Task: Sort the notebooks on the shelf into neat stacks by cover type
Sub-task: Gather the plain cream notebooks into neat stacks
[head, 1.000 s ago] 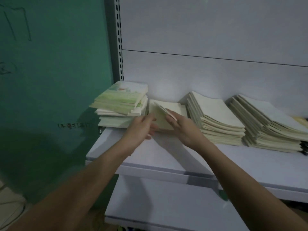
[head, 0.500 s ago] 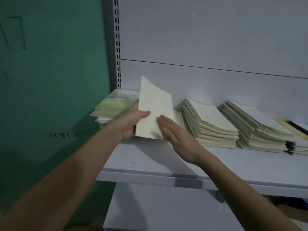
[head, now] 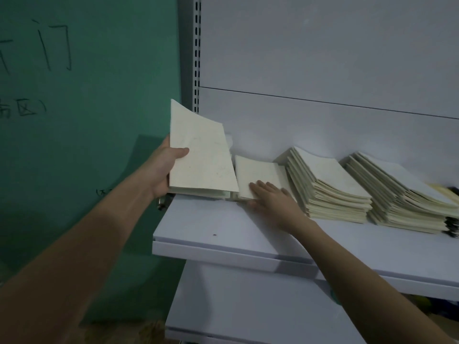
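Here the white shelf (head: 223,234) juts out from a pale slotted back panel (head: 323,58), with a green wall (head: 87,120) bearing dark handwriting to its left. A second, lower shelf board (head: 236,306) shows beneath it.

On the shelf's right part stand two tall stacks of cream-covered notebooks. The middle stack (head: 330,192) fans slightly toward the left at its top, and the right stack (head: 402,202) sits just beside it, running out of view at the frame's edge, with a few darker-edged notebooks (head: 452,227) at its far right corner.

To the left of the middle stack lies a low cream pile (head: 258,177), flat on the shelf and touching that stack's foot.

At the shelf's left end the left hand (head: 164,170) grips a cream notebook (head: 201,152), lifted and tilted so that its cover faces the camera. The thumb lies across the cover near its left edge while the fingers curl behind, hidden. Its lower edge hangs just above more notebooks, of which only a thin sliver shows.

The right hand (head: 270,197) rests flat on the near end of the low pile, fingers straight and close together, palm down, pressing its top cover.
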A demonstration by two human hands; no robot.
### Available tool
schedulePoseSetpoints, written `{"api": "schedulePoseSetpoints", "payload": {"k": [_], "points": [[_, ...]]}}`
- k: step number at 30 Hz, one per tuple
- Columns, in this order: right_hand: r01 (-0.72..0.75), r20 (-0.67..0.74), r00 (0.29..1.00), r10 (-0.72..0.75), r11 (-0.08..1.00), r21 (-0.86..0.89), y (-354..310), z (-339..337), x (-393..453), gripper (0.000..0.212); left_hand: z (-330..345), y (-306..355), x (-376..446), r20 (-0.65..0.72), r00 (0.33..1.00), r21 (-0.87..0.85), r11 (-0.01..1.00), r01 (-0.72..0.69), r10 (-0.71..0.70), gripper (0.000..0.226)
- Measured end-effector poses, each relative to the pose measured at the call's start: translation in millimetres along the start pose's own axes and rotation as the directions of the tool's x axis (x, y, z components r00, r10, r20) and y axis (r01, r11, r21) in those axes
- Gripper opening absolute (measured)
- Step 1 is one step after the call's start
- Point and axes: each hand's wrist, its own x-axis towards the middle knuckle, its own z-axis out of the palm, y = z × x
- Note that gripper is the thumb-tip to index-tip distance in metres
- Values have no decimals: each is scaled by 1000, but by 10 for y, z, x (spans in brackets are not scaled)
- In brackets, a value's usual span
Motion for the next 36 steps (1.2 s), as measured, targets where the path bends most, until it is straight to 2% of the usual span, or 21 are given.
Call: {"api": "schedulePoseSetpoints", "payload": {"k": [3,5,7,8,11,13,15,18,20,22,24,25,27,28,30,33,34,36], "points": [[29,19,999,-29,999,14,55,-49,-91,50,-75,-51,-51,16,1000,14,1000,15,-15,42],[-2,4,1000,1,975,220,82,-150,-160,46,-92,-87,-74,29,999,13,999,39,-39,42],[-39,-114,986,118,842,538,35,-291,-206,35,-63,-131,-83,47,997,7,998,60,-60,41],[-45,-183,960,211,764,643,-4,-359,-198,32,-27,-148,-88,50,997,1,998,67,-67,40],[9,-355,832,427,629,777,-224,-547,-180,34,143,-192,-103,71,994,29,997,78,-80,41],[68,-433,796,424,648,759,-415,-618,-231,32,250,-229,-96,80,994,40,996,77,-80,39],[129,-438,846,305,680,722,-581,-600,-298,38,338,-243,-106,89,992,39,995,88,-91,36],[200,-384,922,52,786,585,-812,-451,-379,44,411,-230,-96,114,984,-22,990,140,-136,60],[268,-402,912,-84,863,428,-909,-380,-399,46,429,-187,-112,131,983,-87,986,143,-132,51],[313,-364,918,-156,849,426,-890,-403,-380,44,391,-159,-106,117,988,-126,985,119,-105,36],[286,-312,944,-106,737,612,-776,-471,-321,41,308,-125,-114,76,995,-134,989,70,-60,35],[237,-322,947,-7,691,682,-681,-472,-262,41,260,-104,-120,57,997,-136,989,56,-49,36],[95,-341,917,207,718,690,-467,-428,-116,39,178,-60,-142,39,998,-152,987,49,-44,35],[6,-311,915,256,763,646,-357,-385,-48,41,137,-41,-153,28,999,-158,987,42,-38,34],[-132,-158,958,238,859,494,-175,-280,37,51,72,-16,-173,-1,1000,-164,986,12,-13,33],[-114,51,993,105,972,207,-69,-144,87,67,-6,-11,-194,-36,999,-165,986,-5,-1,33],[-82,85,994,71,988,129,-68,-92,84,67,-29,-14,-203,-46,999,-166,986,-7,-1,33],[-31,54,998,29,999,38,-50,9,87,56,-78,-27,-208,-53,999,-161,987,-7,-2,34]]}}
